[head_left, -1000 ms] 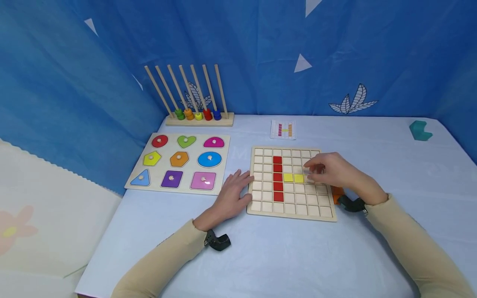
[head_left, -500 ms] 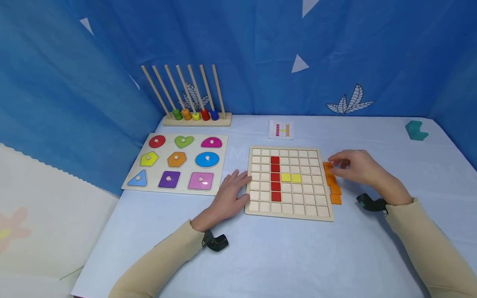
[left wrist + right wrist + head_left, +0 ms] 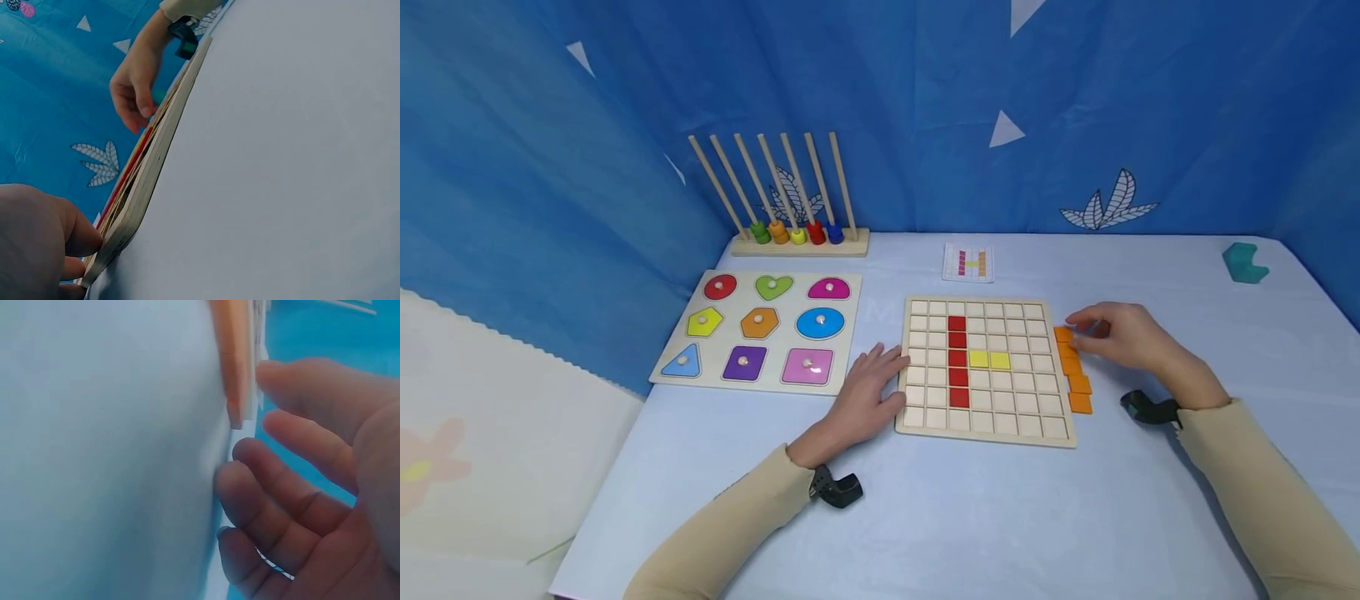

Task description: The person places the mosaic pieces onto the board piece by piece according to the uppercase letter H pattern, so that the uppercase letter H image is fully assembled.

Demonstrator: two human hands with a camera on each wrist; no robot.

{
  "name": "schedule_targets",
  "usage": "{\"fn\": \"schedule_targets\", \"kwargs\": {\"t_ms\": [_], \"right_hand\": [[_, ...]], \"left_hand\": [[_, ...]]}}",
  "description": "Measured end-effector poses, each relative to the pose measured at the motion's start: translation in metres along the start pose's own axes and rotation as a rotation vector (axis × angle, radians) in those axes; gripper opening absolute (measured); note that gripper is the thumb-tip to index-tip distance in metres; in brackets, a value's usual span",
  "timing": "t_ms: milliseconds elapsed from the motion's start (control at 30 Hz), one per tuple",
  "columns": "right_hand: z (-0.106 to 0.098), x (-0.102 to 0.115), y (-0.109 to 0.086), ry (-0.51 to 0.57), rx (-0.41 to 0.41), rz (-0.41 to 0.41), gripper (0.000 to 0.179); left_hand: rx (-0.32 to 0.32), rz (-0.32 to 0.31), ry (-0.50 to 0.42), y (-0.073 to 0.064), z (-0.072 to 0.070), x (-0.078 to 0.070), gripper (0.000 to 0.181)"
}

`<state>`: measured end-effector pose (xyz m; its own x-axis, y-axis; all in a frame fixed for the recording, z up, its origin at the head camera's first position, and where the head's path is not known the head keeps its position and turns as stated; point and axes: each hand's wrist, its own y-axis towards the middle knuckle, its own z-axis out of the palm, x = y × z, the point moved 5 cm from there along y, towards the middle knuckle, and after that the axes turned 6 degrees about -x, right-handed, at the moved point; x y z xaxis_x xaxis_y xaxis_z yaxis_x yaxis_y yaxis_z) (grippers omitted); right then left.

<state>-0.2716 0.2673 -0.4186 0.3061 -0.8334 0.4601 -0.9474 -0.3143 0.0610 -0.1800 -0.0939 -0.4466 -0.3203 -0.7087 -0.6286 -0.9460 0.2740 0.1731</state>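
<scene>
A wooden grid board (image 3: 1022,403) lies on the table, with a column of red tiles (image 3: 957,359) and two yellow tiles (image 3: 988,360) beside the column's middle. My left hand (image 3: 867,400) rests at the board's left edge, fingers fairly straight; in the left wrist view its fingertips touch the board's rim (image 3: 144,181). Along the right edge lie several orange tiles (image 3: 1072,367). My right hand (image 3: 1126,336) is at the far end of that row, fingers loosely bent. In the right wrist view, thumb and fingers stand apart near the orange tiles (image 3: 232,375), with nothing visible between them.
A printed pattern card (image 3: 967,262) lies behind the board. To the left is a knobbed shape puzzle (image 3: 778,342), with a peg stand (image 3: 801,248) of coloured rings behind it. A teal piece (image 3: 1243,263) sits at the far right. Blue cloth (image 3: 910,125) hangs behind.
My right hand has moved right, from over the board near the yellow tiles to the orange tiles, which are now uncovered. My left hand has stayed at the board's left edge.
</scene>
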Motion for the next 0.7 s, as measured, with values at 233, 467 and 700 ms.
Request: {"fn": "schedule_targets", "kwargs": {"t_ms": [233, 467, 700], "right_hand": [[0.0041, -0.0003, 0.0017, 0.001, -0.015, -0.02, 0.035], [0.0069, 0.0004, 0.0002, -0.003, -0.048, -0.054, 0.03], [0.0075, -0.0036, 0.0002, -0.014, -0.049, -0.001, 0.029]], "left_hand": [[0.006, -0.007, 0.005, 0.0001, -0.0001, 0.0005, 0.054], [0.002, 0.006, 0.004, -0.0001, 0.0003, 0.0014, 0.053], [0.003, 0.004, 0.01, 0.0003, 0.0003, 0.0015, 0.054]]}}
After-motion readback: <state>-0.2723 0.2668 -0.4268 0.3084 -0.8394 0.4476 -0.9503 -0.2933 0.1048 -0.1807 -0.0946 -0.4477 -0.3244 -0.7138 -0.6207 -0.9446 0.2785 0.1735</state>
